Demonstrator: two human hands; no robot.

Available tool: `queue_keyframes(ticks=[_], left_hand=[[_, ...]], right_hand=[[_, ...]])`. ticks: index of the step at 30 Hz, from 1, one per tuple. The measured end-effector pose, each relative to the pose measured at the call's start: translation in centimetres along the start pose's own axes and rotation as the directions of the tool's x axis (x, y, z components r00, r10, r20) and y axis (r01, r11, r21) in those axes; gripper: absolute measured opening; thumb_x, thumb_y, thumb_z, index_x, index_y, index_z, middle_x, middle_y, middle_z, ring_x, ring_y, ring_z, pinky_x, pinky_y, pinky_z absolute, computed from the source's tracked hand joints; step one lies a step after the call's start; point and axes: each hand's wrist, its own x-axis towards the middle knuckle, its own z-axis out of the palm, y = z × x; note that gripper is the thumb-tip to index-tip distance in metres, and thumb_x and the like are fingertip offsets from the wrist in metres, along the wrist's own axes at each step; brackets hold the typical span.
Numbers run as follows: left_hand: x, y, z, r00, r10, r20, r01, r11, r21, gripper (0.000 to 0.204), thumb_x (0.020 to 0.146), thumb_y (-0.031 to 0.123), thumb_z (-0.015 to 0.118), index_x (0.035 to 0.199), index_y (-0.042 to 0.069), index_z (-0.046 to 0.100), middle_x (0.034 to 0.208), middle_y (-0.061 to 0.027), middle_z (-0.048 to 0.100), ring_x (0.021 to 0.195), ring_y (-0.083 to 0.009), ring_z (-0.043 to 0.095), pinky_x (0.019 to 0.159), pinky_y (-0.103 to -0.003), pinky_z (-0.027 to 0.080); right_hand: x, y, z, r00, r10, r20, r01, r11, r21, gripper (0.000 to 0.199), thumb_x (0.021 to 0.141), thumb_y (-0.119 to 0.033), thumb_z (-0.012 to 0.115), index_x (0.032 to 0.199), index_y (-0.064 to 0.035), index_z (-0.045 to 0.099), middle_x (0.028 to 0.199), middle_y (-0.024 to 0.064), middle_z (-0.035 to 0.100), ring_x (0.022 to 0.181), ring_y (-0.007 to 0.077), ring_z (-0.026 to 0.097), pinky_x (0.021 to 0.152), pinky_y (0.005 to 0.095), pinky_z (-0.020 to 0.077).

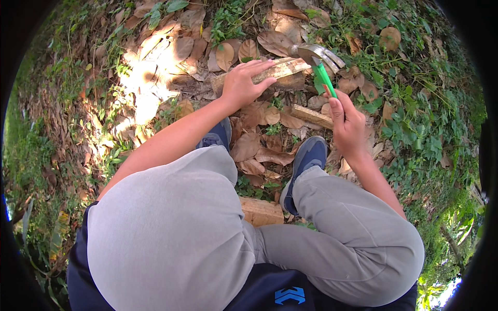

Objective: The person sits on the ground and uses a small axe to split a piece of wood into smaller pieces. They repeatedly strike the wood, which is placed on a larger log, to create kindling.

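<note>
My right hand (347,122) is wrapped round the green handle of a claw hammer (322,72). The hammer's metal head is at the right end of a pale, rough wooden strip (288,67), its striking face pointing left; I cannot tell whether it touches the wood. This strip lies across a darker piece of wood (291,83) on the ground. My left hand (244,83) rests on the strip's left part, fingers stretched out and thumb apart. Part of the strip is hidden beneath that hand.
A short wooden stick (311,116) lies on dry leaves (246,145) between the hands and my shoes (309,158). Between my legs is a wooden block (262,211). Green plants (420,103) cover the ground at the right. A bright sun patch (148,78) falls at the left.
</note>
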Motion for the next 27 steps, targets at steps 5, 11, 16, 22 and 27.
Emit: queue_keyframes(ticks=[5, 11, 16, 22, 27], left_hand=[[0.0, -0.1, 0.1, 1.000, -0.001, 0.004, 0.001, 1.000, -0.013, 0.047, 0.092, 0.042, 0.078, 0.135, 0.024, 0.072, 0.136, -0.0029, 0.071, 0.131, -0.0272, 0.063, 0.112, -0.042, 0.048], [0.1, -0.1, 0.1, 1.000, 0.001, 0.008, -0.001, 1.000, 0.007, 0.047, 0.093, 0.043, 0.078, 0.135, 0.025, 0.072, 0.137, -0.0021, 0.071, 0.131, -0.0272, 0.063, 0.110, -0.041, 0.050], [0.1, -0.1, 0.0, 1.000, -0.014, 0.023, 0.013, 1.000, 0.011, 0.047, 0.093, 0.043, 0.078, 0.135, 0.025, 0.072, 0.137, -0.0018, 0.071, 0.131, -0.0272, 0.064, 0.109, -0.040, 0.051], [0.2, 0.2, 0.0, 1.000, -0.003, 0.023, 0.002, 1.000, 0.013, 0.047, 0.093, 0.043, 0.077, 0.136, 0.024, 0.072, 0.137, -0.0021, 0.071, 0.131, -0.0268, 0.063, 0.108, -0.040, 0.051], [0.3, -0.4, -0.2, 1.000, 0.011, 0.007, -0.010, 1.000, -0.008, 0.046, 0.092, 0.044, 0.077, 0.134, 0.026, 0.073, 0.134, -0.0012, 0.072, 0.129, -0.0276, 0.065, 0.106, -0.041, 0.053]], right_hand=[[-0.4, 2.0, 0.8, 0.999, 0.031, 0.027, -0.028, 0.994, -0.103, 0.032, 0.111, -0.028, 0.057, 0.127, -0.0013, 0.067, 0.068, 0.0102, 0.056, 0.055, 0.0171, 0.048, 0.055, 0.0318, 0.0427], [-0.5, 1.3, 0.8, 1.000, -0.011, -0.024, 0.011, 1.000, 0.000, 0.030, 0.111, -0.027, 0.057, 0.128, -0.0034, 0.066, 0.069, 0.0149, 0.055, 0.055, 0.0183, 0.049, 0.055, 0.0335, 0.0433], [0.3, 1.7, -0.1, 0.999, -0.035, 0.022, 0.038, 0.994, -0.105, 0.030, 0.111, -0.026, 0.058, 0.126, -0.0021, 0.067, 0.068, 0.0120, 0.056, 0.056, 0.0179, 0.052, 0.054, 0.0332, 0.0436], [0.6, 0.4, -0.2, 0.999, 0.014, 0.037, -0.012, 0.998, -0.069, 0.029, 0.110, -0.028, 0.058, 0.124, -0.0042, 0.068, 0.066, 0.0136, 0.056, 0.054, 0.0213, 0.053, 0.054, 0.0348, 0.0442], [0.1, 0.9, 0.3, 1.000, 0.005, 0.023, -0.003, 0.995, -0.095, 0.032, 0.110, -0.029, 0.058, 0.129, -0.0036, 0.065, 0.067, 0.0137, 0.057, 0.055, 0.0212, 0.054, 0.056, 0.0344, 0.0452]])
